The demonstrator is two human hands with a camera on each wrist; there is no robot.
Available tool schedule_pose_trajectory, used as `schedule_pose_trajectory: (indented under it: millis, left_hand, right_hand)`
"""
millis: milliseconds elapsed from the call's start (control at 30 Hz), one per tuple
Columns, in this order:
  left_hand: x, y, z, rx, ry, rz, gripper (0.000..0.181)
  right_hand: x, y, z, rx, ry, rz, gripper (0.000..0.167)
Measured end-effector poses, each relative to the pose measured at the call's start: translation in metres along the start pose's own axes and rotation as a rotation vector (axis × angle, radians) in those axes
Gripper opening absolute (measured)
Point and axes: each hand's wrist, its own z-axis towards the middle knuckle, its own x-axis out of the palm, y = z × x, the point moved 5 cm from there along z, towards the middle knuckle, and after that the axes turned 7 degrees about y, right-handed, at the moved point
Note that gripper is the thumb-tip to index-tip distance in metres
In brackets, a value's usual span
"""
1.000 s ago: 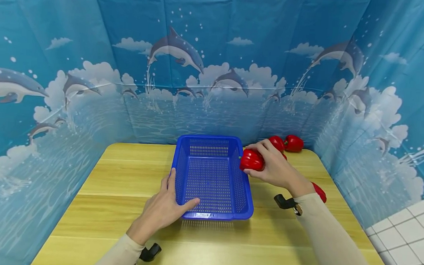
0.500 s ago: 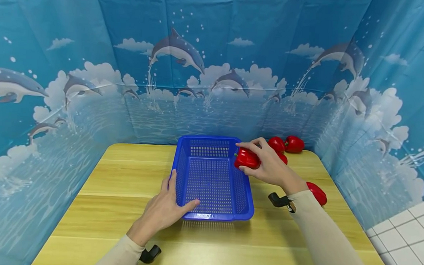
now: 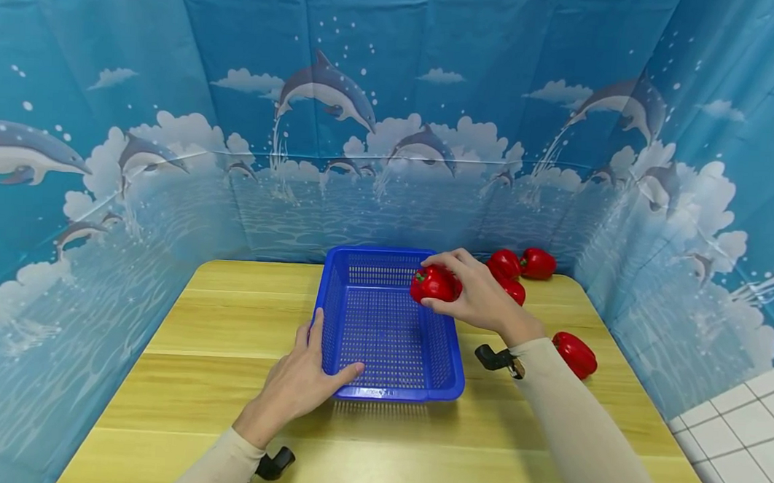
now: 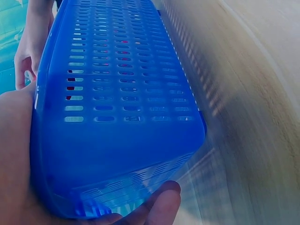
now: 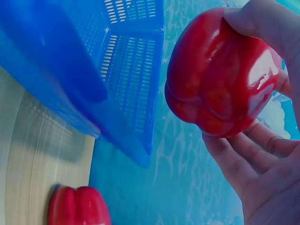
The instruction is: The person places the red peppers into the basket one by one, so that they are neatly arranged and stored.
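Note:
In the head view, my right hand (image 3: pixel 483 296) holds a glossy red bell pepper (image 3: pixel 433 285) between thumb and fingers. The pepper is over the right side of a blue perforated plastic basket (image 3: pixel 412 395), its green stem end facing left. In the right wrist view, the lobed end of the bell pepper (image 5: pixel 211 79) shows, apart from the basket wall (image 5: pixel 126 84). My left hand (image 3: pixel 297 386) grips the basket's near left corner, thumb over the rim. Seen in the left wrist view, fingers (image 4: pixel 164 206) curl beneath the basket wall (image 4: pixel 112 154). No pepper shows inside the basket.
Several red bell peppers (image 3: pixel 538 264) lie grouped at the table's back right corner. Another red bell pepper (image 3: pixel 574 355) rests near the right edge, beside my sleeve. A dolphin-print curtain (image 3: pixel 389 198) surrounds the wooden table (image 3: pixel 240 292) at the back and sides.
My right hand has carried the bell pepper left, from beside the basket's right rim to over its interior. The left hand and the basket have stayed in place.

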Motion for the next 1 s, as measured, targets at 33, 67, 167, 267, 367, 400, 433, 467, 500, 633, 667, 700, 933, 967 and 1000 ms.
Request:
schedule_pose_trajectory:
  millis: [33,67,167,267,367,400,433,467,500,633,667,700,933,967,1000]
  left_hand:
    - [0.000,0.000,0.000,0.001,-0.001,-0.001,0.138]
    - [0.000,0.000,0.000,0.000,-0.003,-0.001,0.138]
    - [0.001,0.000,0.001,-0.001,-0.006,-0.001,0.138]
    - [0.002,0.001,0.001,0.000,-0.011,-0.001,0.137]
    - [0.003,0.001,0.001,0.003,-0.017,0.001,0.137]
    - [0.003,0.001,0.002,0.003,-0.018,0.001,0.137]
    - [0.003,0.001,0.002,0.003,-0.018,0.001,0.136]
    - [0.003,0.001,0.002,0.003,-0.018,0.001,0.136]
    - [0.003,0.000,0.002,0.003,-0.018,0.000,0.135]
    - [0.004,0.000,0.002,-0.001,-0.015,-0.002,0.133]
    - [0.004,0.000,0.001,-0.003,-0.015,-0.002,0.133]
    - [0.004,0.001,0.001,-0.005,-0.015,-0.001,0.133]
    - [0.004,0.002,0.001,-0.009,-0.012,0.005,0.132]
    - [0.004,0.002,0.001,-0.008,-0.012,0.006,0.132]
    - [0.003,0.002,0.001,-0.007,-0.013,0.006,0.132]
  right_hand:
    - [0.001,0.001,0.002,-0.004,-0.002,0.004,0.061]
    - [0.002,0.001,0.004,-0.009,-0.003,0.005,0.061]
    - [0.006,0.003,0.010,-0.014,-0.006,0.005,0.061]
    - [0.010,0.004,0.017,-0.009,-0.005,0.004,0.063]
    - [0.013,0.005,0.024,-0.008,-0.008,0.016,0.065]
    - [0.014,0.005,0.027,-0.007,-0.008,0.022,0.065]
    - [0.015,0.005,0.029,-0.009,-0.008,0.029,0.066]
    - [0.016,0.004,0.031,-0.012,-0.010,0.034,0.066]
    - [0.017,0.004,0.033,-0.015,-0.013,0.036,0.067]
    - [0.023,0.000,0.042,-0.015,-0.016,0.058,0.068]
    - [0.025,-0.001,0.043,-0.012,-0.017,0.063,0.068]
    - [0.027,-0.002,0.045,-0.007,-0.016,0.067,0.068]
    - [0.039,-0.003,0.061,0.021,-0.004,0.101,0.069]
    - [0.041,-0.002,0.064,0.024,-0.005,0.110,0.069]
    - [0.043,-0.002,0.066,0.027,-0.005,0.120,0.069]
